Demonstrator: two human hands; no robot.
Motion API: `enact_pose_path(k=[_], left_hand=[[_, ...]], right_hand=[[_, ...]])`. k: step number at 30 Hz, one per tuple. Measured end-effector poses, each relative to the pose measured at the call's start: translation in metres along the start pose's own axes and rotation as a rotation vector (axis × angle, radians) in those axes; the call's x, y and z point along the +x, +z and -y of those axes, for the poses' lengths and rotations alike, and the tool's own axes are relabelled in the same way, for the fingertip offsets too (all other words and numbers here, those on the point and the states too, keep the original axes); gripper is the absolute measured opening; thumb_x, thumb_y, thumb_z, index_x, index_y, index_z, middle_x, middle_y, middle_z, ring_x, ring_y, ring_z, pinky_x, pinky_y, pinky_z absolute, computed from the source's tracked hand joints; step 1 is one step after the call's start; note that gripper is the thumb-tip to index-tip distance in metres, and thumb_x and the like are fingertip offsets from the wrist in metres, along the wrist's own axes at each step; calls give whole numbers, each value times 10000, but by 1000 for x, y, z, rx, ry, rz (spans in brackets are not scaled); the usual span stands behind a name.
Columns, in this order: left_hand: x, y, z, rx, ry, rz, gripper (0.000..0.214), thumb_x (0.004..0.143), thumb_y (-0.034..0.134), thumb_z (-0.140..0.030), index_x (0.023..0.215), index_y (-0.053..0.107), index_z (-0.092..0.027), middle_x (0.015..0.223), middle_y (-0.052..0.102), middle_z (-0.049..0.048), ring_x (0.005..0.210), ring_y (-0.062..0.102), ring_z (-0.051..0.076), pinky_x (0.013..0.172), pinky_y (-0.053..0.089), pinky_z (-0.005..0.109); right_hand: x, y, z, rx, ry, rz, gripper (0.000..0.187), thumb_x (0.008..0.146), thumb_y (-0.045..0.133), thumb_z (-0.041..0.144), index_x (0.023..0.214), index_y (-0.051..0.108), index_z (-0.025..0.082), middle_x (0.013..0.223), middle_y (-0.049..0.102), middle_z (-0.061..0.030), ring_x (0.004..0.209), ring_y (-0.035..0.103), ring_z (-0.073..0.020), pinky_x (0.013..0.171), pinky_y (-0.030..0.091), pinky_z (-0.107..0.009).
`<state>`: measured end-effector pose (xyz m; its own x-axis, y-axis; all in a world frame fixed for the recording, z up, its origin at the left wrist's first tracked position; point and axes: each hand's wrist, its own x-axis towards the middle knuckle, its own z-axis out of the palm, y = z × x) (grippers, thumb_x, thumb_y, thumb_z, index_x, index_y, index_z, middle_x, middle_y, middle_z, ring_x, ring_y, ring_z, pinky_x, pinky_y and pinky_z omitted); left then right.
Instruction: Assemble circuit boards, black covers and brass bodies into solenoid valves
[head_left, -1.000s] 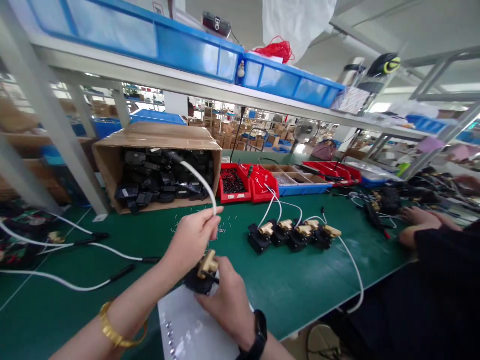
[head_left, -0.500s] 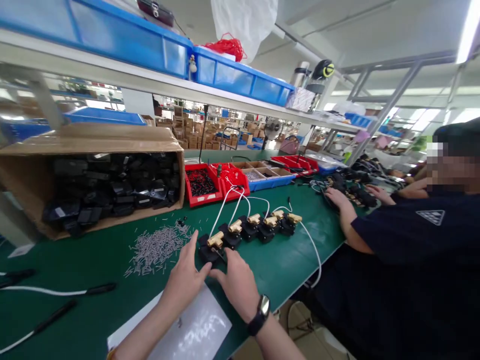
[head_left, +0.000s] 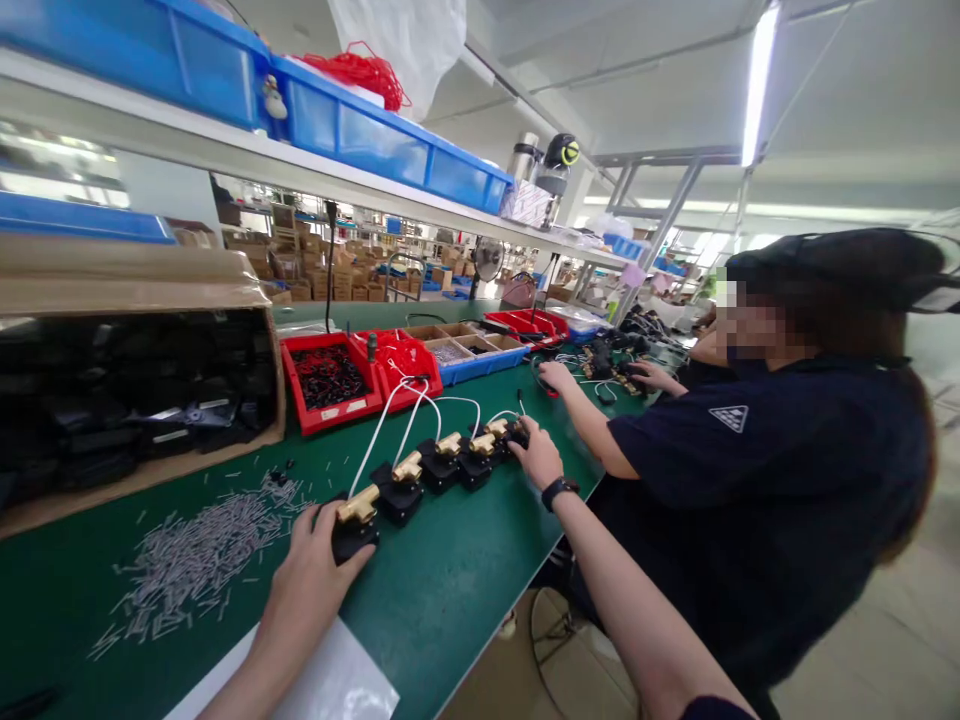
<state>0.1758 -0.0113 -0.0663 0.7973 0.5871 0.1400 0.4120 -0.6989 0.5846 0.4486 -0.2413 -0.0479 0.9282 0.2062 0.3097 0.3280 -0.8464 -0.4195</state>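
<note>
A row of several black housings, each topped by a brass tee fitting [head_left: 407,467], stands on the green table, and white cables rise from some of them. My left hand [head_left: 311,560] is closed around the nearest black housing [head_left: 352,540], thumb on its front side and fingers behind its brass tee [head_left: 358,505]. At the far end of the row my right hand [head_left: 538,455], with a black watch on the wrist, is closed on the last black housing [head_left: 517,436]. That housing is mostly covered by my fingers.
Thin grey pins [head_left: 202,560] lie in a heap on the left, before a cardboard box [head_left: 142,485] of black parts. Red bins [head_left: 337,412] and a blue divided tray [head_left: 484,368] stand behind the row. A co-worker [head_left: 750,480] sits close on the right, hands over similar parts.
My hands have moved apart: the left stays at the nearest housing and now grasps it, while the right has reached to the row's far end. The view has turned right.
</note>
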Motion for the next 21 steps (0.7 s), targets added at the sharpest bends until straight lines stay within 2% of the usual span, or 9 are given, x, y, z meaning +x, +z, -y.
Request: enact_pose_path(k=[6, 10, 13, 16, 18, 21], left_hand=[[-2, -5, 3, -50, -39, 62, 438, 790, 491, -376, 1193, 391, -236, 1216, 492, 83, 1063, 539, 287, 827, 456, 386], [-3, -1, -5, -71, -73, 46, 528, 809, 475, -371, 1296, 311, -251, 1262, 459, 94, 1111, 512, 302, 842, 446, 396], [-3, 5, -14, -98, -90, 46, 592, 815, 465, -360, 1350, 245, -235, 1266, 443, 112, 1122, 503, 311, 834, 453, 400], [4, 9, -18, -124, -43, 50, 572, 806, 473, -315, 1335, 279, -214, 1291, 427, 107, 1133, 495, 299, 878, 436, 397], [12, 11, -16, -125, -4, 73, 538, 795, 485, -300, 1304, 327, -225, 1309, 424, 86, 1128, 501, 290, 902, 425, 395], [26, 11, -9, -120, 52, 121, 520, 775, 516, -302, 1270, 365, -254, 1333, 419, 44, 1142, 492, 273, 929, 413, 386]], right_hand=[[32, 0, -21, 61, -26, 50, 337, 890, 530, 296, 1201, 480, 176, 1145, 552, -80, 985, 564, -225, 846, 476, -448], [39, 10, -5, 161, -145, 118, 323, 883, 541, 300, 1177, 505, 168, 1158, 560, -80, 1003, 564, -226, 864, 466, -455], [28, 16, 11, 236, -241, 156, 348, 892, 511, 283, 1223, 481, 180, 1222, 546, -84, 1070, 541, -226, 916, 434, -449], [8, 16, 19, 280, -278, 136, 506, 884, 461, 334, 1352, 333, 189, 1348, 450, -95, 1213, 434, -218, 1005, 364, -403], [-6, 14, 20, 284, -288, 122, 663, 829, 515, 395, 1396, 244, 181, 1413, 360, -100, 1289, 330, -231, 1034, 330, -393], [-23, 8, 20, 266, -283, 126, 831, 738, 617, 426, 1416, 188, 209, 1443, 300, -98, 1299, 307, -273, 997, 371, -424]])
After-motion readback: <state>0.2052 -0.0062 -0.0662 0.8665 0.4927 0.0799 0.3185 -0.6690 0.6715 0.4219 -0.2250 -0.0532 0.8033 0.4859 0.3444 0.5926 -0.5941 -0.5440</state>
